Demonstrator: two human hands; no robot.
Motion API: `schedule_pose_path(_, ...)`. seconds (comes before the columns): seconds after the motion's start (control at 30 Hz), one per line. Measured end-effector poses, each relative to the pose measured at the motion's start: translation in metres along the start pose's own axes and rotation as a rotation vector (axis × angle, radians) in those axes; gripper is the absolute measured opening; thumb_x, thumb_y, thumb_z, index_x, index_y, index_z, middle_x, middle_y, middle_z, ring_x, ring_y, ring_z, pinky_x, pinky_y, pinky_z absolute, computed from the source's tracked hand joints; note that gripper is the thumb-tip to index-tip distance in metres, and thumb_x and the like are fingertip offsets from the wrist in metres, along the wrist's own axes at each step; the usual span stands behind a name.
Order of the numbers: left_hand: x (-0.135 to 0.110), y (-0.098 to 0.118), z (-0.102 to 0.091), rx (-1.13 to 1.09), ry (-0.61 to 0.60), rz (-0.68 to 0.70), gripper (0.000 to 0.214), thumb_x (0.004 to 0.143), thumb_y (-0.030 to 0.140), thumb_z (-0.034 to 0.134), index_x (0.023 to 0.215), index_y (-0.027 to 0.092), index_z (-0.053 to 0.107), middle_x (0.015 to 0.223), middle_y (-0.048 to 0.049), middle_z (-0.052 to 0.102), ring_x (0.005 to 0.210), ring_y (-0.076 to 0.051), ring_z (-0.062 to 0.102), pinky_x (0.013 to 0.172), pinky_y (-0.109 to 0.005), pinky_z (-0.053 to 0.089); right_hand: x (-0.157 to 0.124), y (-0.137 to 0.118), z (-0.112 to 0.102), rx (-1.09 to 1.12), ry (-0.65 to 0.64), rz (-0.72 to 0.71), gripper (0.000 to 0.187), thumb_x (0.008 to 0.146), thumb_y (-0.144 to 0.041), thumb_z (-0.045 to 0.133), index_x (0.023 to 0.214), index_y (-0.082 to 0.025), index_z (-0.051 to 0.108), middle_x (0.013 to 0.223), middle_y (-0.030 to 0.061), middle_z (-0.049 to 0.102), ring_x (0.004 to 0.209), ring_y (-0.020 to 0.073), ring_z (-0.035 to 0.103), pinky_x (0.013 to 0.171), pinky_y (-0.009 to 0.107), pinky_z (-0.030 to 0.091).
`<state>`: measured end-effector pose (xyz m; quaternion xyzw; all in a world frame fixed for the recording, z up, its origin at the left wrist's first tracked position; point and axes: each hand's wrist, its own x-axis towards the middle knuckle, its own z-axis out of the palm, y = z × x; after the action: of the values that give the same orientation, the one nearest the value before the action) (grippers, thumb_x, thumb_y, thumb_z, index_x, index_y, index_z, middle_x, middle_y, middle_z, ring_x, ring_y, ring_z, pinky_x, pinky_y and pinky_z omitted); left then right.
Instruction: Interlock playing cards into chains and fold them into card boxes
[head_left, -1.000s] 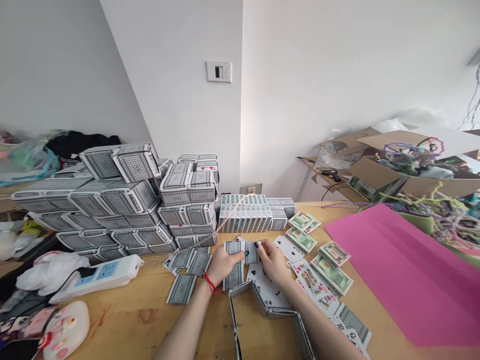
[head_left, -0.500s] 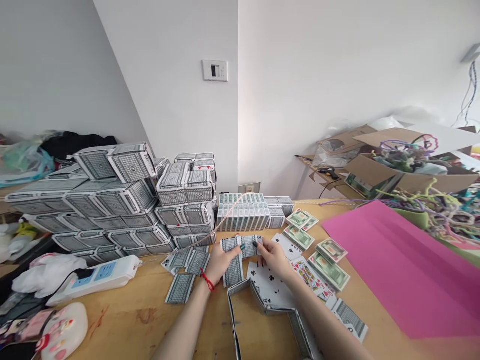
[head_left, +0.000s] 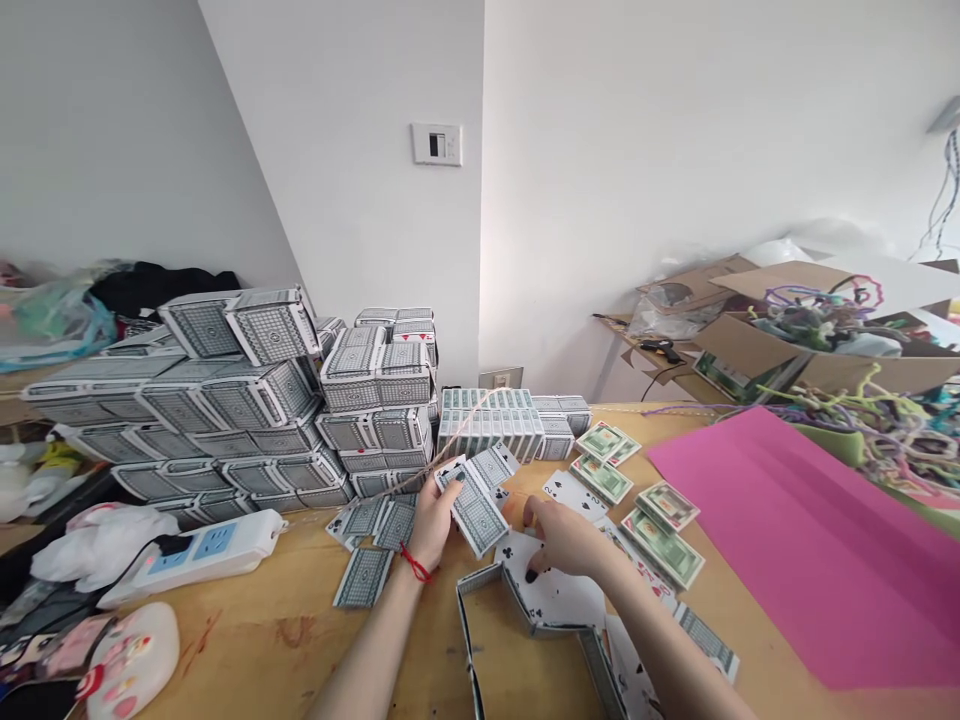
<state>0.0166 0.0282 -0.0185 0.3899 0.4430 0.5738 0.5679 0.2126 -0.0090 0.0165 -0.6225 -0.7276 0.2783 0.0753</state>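
Observation:
My left hand (head_left: 433, 518), a red string round its wrist, grips playing cards (head_left: 477, 512) with grey patterned backs, fanned at an angle above the table. My right hand (head_left: 568, 540) hovers over face-up club cards (head_left: 562, 598), its thumb and fingers apart with nothing seen between them. Below the hands stands an angular frame of folded cards (head_left: 466, 640), open in the middle. More grey-backed cards (head_left: 363, 577) lie left of my left wrist. Spade twos (head_left: 574, 494) and small green banknote-like cards (head_left: 663, 547) are spread beyond and right of my right hand.
Stacked card-built blocks (head_left: 247, 400) rise at the back left, beside a green card row (head_left: 491, 425). A white power strip (head_left: 202, 552) sits at left, a white mouse-like item (head_left: 139, 660) nearer. Pink paper (head_left: 802, 560) covers the right, with a yarn-filled carton (head_left: 817, 330) behind.
My right hand has let go of the cards and moved right and down over the club cards. My left hand keeps its hold and the cards have tilted. The camera view has shifted slightly.

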Motion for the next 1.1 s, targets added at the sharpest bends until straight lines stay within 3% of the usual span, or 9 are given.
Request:
schedule_pose_path(0.27, -0.001, 0.006, -0.001, 0.053, -0.072, 0.011, 0.049, 0.062, 0.03, 0.068, 0.108, 0.016, 0.058, 0.105, -0.0093, 0.065, 0.09, -0.021, 0.061, 0.077, -0.029, 0.047, 0.009, 0.02, -0.018, 0.269, 0.116, -0.028, 0.01, 0.053, -0.011, 0.062, 0.051, -0.02, 0.059, 0.054, -0.001, 0.06, 0.048, 0.0126, 0.049, 0.045, 0.023, 0.031)
schedule_pose_path(0.4, -0.002, 0.004, 0.0, 0.007, -0.085, -0.024, 0.046, 0.062, 0.029, 0.068, 0.105, 0.016, 0.057, 0.098, -0.0065, 0.065, 0.082, -0.018, 0.062, 0.069, -0.026, 0.047, 0.009, 0.033, -0.03, 0.387, 0.223, 0.014, 0.009, 0.062, -0.02, 0.059, 0.053, -0.019, 0.057, 0.051, -0.0011, 0.058, 0.048, 0.0132, 0.051, 0.045, 0.023, 0.034)
schedule_pose_path(0.53, -0.002, 0.0, -0.002, -0.028, -0.062, -0.033, 0.039, 0.061, 0.028, 0.068, 0.096, 0.018, 0.053, 0.087, -0.0008, 0.063, 0.072, -0.014, 0.06, 0.061, -0.022, 0.046, 0.007, 0.038, -0.04, 0.731, 0.285, 0.148, 0.018, 0.073, -0.035, 0.054, 0.067, -0.02, 0.047, 0.052, -0.0004, 0.058, 0.044, 0.0153, 0.057, 0.04, 0.024, 0.039)
schedule_pose_path(0.6, -0.003, 0.0, -0.002, -0.03, -0.069, -0.047, 0.037, 0.062, 0.029, 0.067, 0.093, 0.02, 0.05, 0.084, 0.0011, 0.061, 0.067, -0.012, 0.059, 0.056, -0.02, 0.044, 0.003, 0.035, -0.046, 0.904, 0.257, 0.155, 0.022, 0.074, -0.04, 0.054, 0.074, -0.021, 0.044, 0.053, -0.0019, 0.058, 0.043, 0.0155, 0.059, 0.037, 0.023, 0.039)
schedule_pose_path(0.7, -0.006, 0.003, 0.0, -0.018, -0.119, -0.083, 0.033, 0.065, 0.033, 0.064, 0.092, 0.022, 0.048, 0.081, 0.0013, 0.061, 0.062, -0.012, 0.058, 0.049, -0.019, 0.041, -0.005, 0.028, -0.054, 0.997, 0.158, 0.008, 0.029, 0.069, -0.041, 0.062, 0.082, -0.021, 0.045, 0.055, -0.005, 0.056, 0.041, 0.0116, 0.056, 0.034, 0.018, 0.033)
schedule_pose_path(0.8, -0.01, 0.008, 0.003, -0.021, -0.189, -0.102, 0.029, 0.066, 0.033, 0.064, 0.089, 0.022, 0.05, 0.084, -0.0004, 0.063, 0.067, -0.013, 0.06, 0.05, -0.019, 0.042, -0.011, 0.022, -0.056, 0.938, 0.009, -0.105, 0.027, 0.065, -0.037, 0.068, 0.077, -0.018, 0.052, 0.055, -0.0051, 0.057, 0.04, 0.0063, 0.049, 0.036, 0.017, 0.03)
schedule_pose_path(0.97, -0.014, 0.015, 0.006, -0.087, -0.205, -0.129, 0.031, 0.067, 0.028, 0.062, 0.096, 0.024, 0.051, 0.1, -0.0047, 0.064, 0.077, -0.017, 0.063, 0.05, -0.02, 0.043, -0.01, 0.015, -0.042, 0.736, -0.305, -0.084, 0.021, 0.065, -0.034, 0.067, 0.065, -0.016, 0.057, 0.047, -0.0041, 0.056, 0.037, 0.0084, 0.05, 0.033, 0.018, 0.03)
schedule_pose_path(1.03, -0.013, 0.016, 0.004, -0.135, -0.214, -0.133, 0.037, 0.067, 0.026, 0.061, 0.103, 0.025, 0.052, 0.106, -0.0061, 0.063, 0.082, -0.019, 0.063, 0.054, -0.023, 0.046, -0.007, 0.012, -0.034, 0.685, -0.301, -0.057, 0.019, 0.068, -0.035, 0.063, 0.065, -0.017, 0.056, 0.042, -0.0053, 0.053, 0.032, 0.0085, 0.048, 0.03, 0.017, 0.027)
schedule_pose_path(1.1, -0.012, 0.017, 0.002, -0.189, -0.23, -0.128, 0.043, 0.066, 0.023, 0.062, 0.108, 0.024, 0.053, 0.108, -0.0069, 0.063, 0.086, -0.021, 0.063, 0.063, -0.027, 0.05, -0.002, 0.008, -0.029, 0.664, -0.2, -0.044, 0.02, 0.071, -0.037, 0.059, 0.066, -0.018, 0.054, 0.035, -0.0075, 0.047, 0.028, 0.0083, 0.045, 0.028, 0.016, 0.024)
